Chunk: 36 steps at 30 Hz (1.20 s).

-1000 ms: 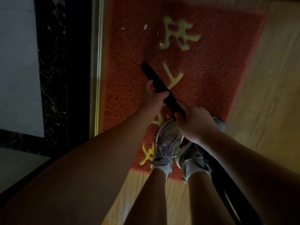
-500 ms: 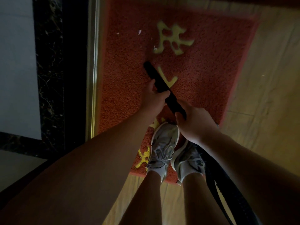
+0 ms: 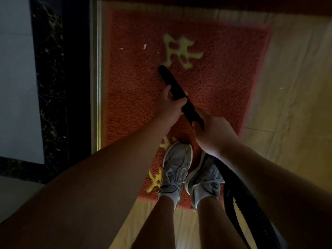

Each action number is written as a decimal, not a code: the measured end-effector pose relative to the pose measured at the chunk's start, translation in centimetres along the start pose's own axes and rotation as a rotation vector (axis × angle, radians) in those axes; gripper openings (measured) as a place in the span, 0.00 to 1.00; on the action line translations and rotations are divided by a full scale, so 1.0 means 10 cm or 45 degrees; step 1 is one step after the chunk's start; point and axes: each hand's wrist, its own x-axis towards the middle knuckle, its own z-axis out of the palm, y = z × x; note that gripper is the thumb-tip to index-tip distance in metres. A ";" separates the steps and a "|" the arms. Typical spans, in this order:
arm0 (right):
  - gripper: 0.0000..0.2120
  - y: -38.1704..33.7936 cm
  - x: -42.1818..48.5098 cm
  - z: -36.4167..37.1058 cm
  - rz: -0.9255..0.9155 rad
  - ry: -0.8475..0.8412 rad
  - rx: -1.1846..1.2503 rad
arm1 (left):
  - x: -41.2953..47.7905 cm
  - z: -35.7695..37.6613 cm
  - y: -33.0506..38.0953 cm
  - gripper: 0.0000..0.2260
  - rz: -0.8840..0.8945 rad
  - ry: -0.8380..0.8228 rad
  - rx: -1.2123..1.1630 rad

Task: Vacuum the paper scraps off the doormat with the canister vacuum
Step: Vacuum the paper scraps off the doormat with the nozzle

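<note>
1. Head view: grey shoes [image 3: 177, 164] planted on red doormat [image 3: 224, 83]; ribbed hose [image 3: 233, 191] alongside.
2. Right hand [image 3: 213, 133] and left hand [image 3: 172, 106] both clenched round black nozzle [image 3: 172, 81], tip by yellow lettering [image 3: 179, 51].
3. White paper scraps [image 3: 144, 46] just beyond tip; wooden floor [image 3: 287, 87] to right.

Head view: our forearms and shins are bare, as are the left hand [image 3: 170, 106] and right hand [image 3: 213, 135]. We wear pale grey lace-up trainers, the left trainer [image 3: 177, 164] and right trainer [image 3: 206, 178], with white soles and dark side markings, over short white socks [image 3: 170, 195].
</note>
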 end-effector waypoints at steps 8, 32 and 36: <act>0.19 0.07 0.08 -0.16 -0.012 0.006 0.027 | 0.03 0.16 0.19 0.33 -0.020 -0.022 0.091; 0.22 -0.15 0.22 -0.20 0.038 0.036 0.027 | 0.35 0.07 0.30 0.32 -0.026 -0.001 0.132; 0.22 -0.17 0.22 -0.23 0.044 0.033 0.019 | 0.37 0.07 0.29 0.33 -0.036 -0.014 0.100</act>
